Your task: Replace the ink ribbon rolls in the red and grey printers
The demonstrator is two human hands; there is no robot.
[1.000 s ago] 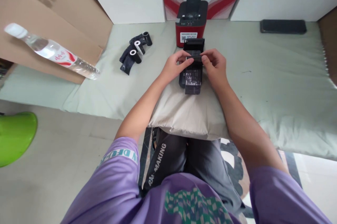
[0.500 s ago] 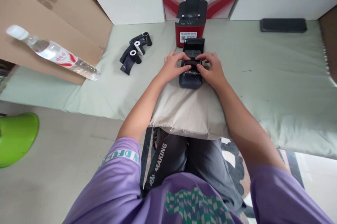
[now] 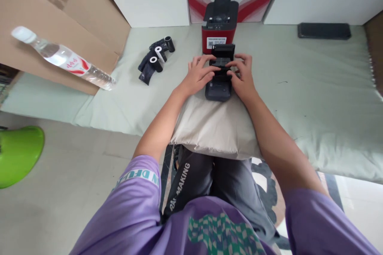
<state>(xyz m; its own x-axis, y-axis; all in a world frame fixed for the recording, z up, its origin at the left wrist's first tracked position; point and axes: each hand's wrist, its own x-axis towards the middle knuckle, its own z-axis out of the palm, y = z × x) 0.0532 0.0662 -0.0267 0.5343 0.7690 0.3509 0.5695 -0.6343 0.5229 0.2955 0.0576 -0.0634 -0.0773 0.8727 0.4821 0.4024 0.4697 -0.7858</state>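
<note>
A small black portable printer (image 3: 218,92) lies on the cloth-covered surface in front of me, its lid (image 3: 223,50) raised at the far end. My left hand (image 3: 199,74) grips it from the left, fingers reaching over its open middle. From the opposite side my right hand (image 3: 241,74) grips the same printer, thumb and fingertips at the inner part. What lies under the fingertips is mostly hidden. Right behind stands a red and black boxy printer (image 3: 218,27) with a white label.
Several small rolls with black film (image 3: 153,65) lie to the left. A clear water bottle (image 3: 67,59) leans at the cardboard box (image 3: 89,19). A black phone-like slab (image 3: 324,30) rests at the back right. Below left is a green seat (image 3: 20,155).
A black-and-white patterned strip in the printer's front no longer shows; a plain dark panel is there now. My fingers have shifted slightly and spread more over the middle.
</note>
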